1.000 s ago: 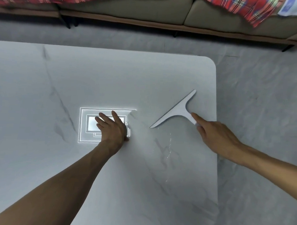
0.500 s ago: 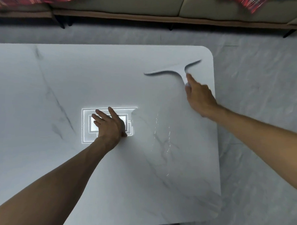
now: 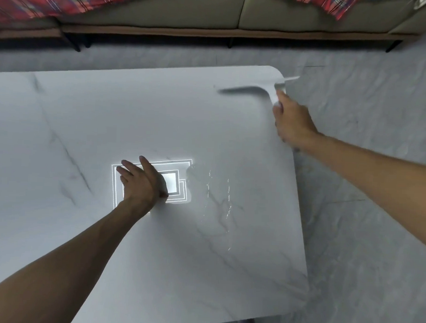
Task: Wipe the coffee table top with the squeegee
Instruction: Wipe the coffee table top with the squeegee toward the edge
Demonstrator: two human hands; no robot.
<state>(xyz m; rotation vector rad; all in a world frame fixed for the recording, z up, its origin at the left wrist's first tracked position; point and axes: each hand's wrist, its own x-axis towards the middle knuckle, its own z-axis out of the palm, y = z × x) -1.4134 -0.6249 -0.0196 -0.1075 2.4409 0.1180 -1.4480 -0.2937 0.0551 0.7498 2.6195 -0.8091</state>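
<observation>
Two bare forearms reach into view from the bottom and right edges, with no sleeves, watch, rings or gloves visible. The left hand [image 3: 142,185] shows four long fingers and a thumb; the right hand [image 3: 290,118] is seen from the back, its knuckles slightly blurred.

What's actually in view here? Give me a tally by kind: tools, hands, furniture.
Tools: 1, the squeegee, blurred, at the table's far right corner.
Hands: 2, the right hand with its grip on the squeegee's handle, the left hand flat on the top.
Furniture: 2, the coffee table and the sofa behind it.
Total: 5
</observation>
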